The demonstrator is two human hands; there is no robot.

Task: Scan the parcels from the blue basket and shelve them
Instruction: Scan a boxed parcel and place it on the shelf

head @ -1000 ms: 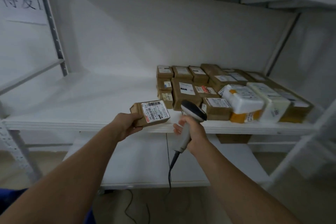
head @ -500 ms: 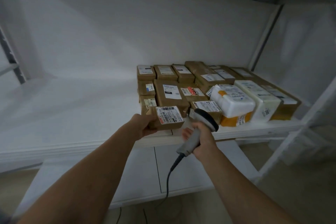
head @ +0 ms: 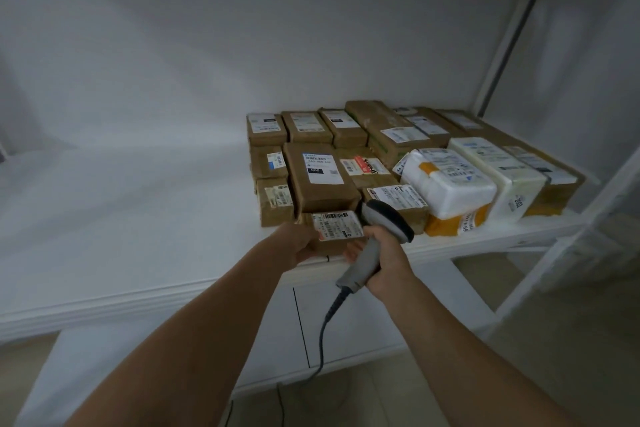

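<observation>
Cardboard parcel (head: 334, 230) — gripped in left hand (head: 297, 245) — beside right hand (head: 386, 258).

Both bare: left hand (head: 294, 248), right hand (head: 388, 260). Forearms bare too, below the shelf (head: 138, 302) front edge, as far as seen.

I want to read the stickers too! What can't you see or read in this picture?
In the head view:
- The blue basket: outside the frame.
- Print on the small parcel: too small and blurred to read.
- Fingertips of the left hand: hidden behind that parcel.
- End of the scanner cable: cut off by the bottom edge.
</observation>
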